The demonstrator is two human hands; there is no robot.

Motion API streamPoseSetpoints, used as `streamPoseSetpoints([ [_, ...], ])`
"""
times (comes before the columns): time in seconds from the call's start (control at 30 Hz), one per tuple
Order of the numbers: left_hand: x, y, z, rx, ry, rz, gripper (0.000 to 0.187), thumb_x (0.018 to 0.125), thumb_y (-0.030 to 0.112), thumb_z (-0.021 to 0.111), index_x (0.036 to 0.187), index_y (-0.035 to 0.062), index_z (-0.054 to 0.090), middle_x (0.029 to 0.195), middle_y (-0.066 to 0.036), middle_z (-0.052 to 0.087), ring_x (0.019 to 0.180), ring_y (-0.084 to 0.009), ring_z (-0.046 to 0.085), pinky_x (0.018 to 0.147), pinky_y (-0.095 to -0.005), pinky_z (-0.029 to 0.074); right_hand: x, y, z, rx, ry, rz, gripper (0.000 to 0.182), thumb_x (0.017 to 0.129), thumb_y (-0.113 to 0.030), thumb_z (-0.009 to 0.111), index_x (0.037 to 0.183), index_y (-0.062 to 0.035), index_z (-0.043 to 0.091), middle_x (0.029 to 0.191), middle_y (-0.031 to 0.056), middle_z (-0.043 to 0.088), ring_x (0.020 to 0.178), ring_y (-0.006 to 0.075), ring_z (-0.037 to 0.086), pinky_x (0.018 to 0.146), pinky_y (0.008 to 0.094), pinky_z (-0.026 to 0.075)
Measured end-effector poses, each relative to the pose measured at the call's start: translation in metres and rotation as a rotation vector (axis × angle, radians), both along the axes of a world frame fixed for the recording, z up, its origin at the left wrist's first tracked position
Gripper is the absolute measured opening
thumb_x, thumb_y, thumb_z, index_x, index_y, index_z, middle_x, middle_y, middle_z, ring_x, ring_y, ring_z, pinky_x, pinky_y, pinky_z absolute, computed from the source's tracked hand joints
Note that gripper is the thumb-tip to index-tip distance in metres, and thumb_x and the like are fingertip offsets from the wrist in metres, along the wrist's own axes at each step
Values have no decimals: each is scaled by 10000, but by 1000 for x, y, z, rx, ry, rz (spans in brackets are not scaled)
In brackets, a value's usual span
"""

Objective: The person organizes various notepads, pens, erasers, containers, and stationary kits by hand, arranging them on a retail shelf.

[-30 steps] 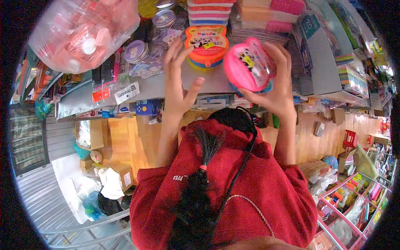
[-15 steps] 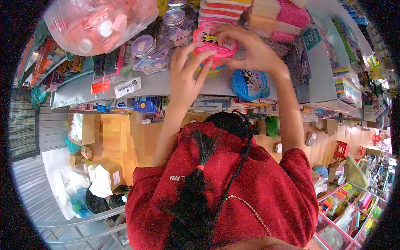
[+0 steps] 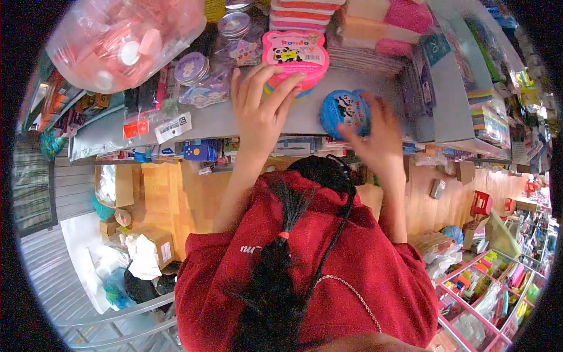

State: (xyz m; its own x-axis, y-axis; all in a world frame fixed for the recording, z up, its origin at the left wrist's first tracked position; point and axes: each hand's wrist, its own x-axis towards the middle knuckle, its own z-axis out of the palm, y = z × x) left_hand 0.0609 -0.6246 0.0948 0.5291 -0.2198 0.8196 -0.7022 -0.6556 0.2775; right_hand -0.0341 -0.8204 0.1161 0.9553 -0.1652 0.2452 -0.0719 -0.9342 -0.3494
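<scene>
Ideally, the right hand (image 3: 378, 136), spread at the blue case (image 3: 345, 109) front-right of the pink case (image 3: 294, 54), its grip too blurred to tell, should press evenly from both sides while the left hand (image 3: 260, 114), loosely spread, steadies the pink case's front.

Head camera looks forward and down, close; dark edges seem warped.

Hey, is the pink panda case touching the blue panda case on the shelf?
Apart. The head view shows a strip of bare grey shelf between the pink panda case and the blue panda case.
</scene>
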Motion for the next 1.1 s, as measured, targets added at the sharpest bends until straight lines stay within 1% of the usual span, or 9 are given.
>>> streamPoseSetpoints([
  [0.1, 2, 0, 1, -29, 30, -6, 253, 734, 211, 689, 985, 231, 666, 1046, -11, 530, 1033, -217, 508, 964, -478, 319, -6, 16, -11, -152, 20, -25, 896, 653, -581, 665, 1330, -81, 358, 1258, 264, 414, 1123, 447, 426, 935, 532, 348],
  [0.13, 2, 0, 2, -33, 41, -1, 251, 736, 213, 688, 986, 229, 666, 1052, -12, 531, 1037, -219, 507, 963, -476, 320, -6, 20, -12, -149, -7, -46, 883, 640, -495, 712, 1349, -117, 344, 1230, 253, 437, 1138, 434, 412, 950, 489, 347],
  [0.23, 0, 1, 2, -42, 67, -8, 250, 740, 209, 688, 989, 218, 665, 1068, -16, 537, 1043, -225, 504, 965, -470, 319, 2, 24, -25, -136, -55, -102, 901, 620, -516, 718, 1326, -88, 358, 1261, 262, 409, 1143, 447, 403, 932, 529, 352],
  [0.43, -2, 8, 4, -197, 116, -123, 253, 769, 129, 657, 1021, 151, 649, 1066, -50, 546, 1004, -249, 520, 935, -443, 352, 15, -12, -2, 162, -209, 95, 901, 547, -401, 781, 1317, -134, 397, 1250, 251, 417, 1167, 424, 399, 988, 488, 335],
  [0.47, -3, 10, 3, -237, 131, -137, 256, 771, 101, 651, 1025, 133, 645, 1062, -59, 547, 992, -251, 525, 920, -429, 368, 22, -17, 15, 153, -334, 172, 815, 568, -314, 768, 1283, -80, 454, 1230, 204, 455, 1175, 345, 419, 989, 431, 333],
  [0.67, -10, 15, 2, -503, 209, -93, 271, 751, -70, 574, 991, 49, 613, 965, -103, 528, 873, -230, 523, 766, -303, 427, 77, -15, 63, 127, -312, 675, 842, 561, -382, 751, 1302, -113, 455, 1247, 199, 451, 1166, 356, 436, 987, 427, 339],
  [0.8, -12, 26, 3, -453, 217, -83, 197, 803, -13, 549, 989, 36, 593, 1015, -101, 540, 936, -206, 517, 773, -286, 422, 111, 5, 58, 44, -203, 874, 794, 603, -351, 725, 1325, -193, 436, 1318, 183, 406, 1223, 369, 376, 1030, 447, 294],
  [0.9, -10, 30, 2, -441, 196, -79, 173, 810, -22, 525, 963, 29, 586, 1013, -99, 535, 923, -199, 517, 764, -280, 418, 124, 8, 61, -149, -283, 896, 763, 629, -348, 708, 1325, -187, 438, 1341, 165, 393, 1253, 362, 342, 1050, 444, 267],
  [1.1, -11, 31, 2, -462, 216, -96, 151, 820, -22, 513, 947, 18, 584, 961, -92, 541, 904, -219, 517, 796, -309, 406, 116, 11, 64, -206, -258, 816, 716, 664, -355, 697, 1312, -179, 450, 1353, 151, 389, 1258, 356, 336, 1054, 453, 259],
])
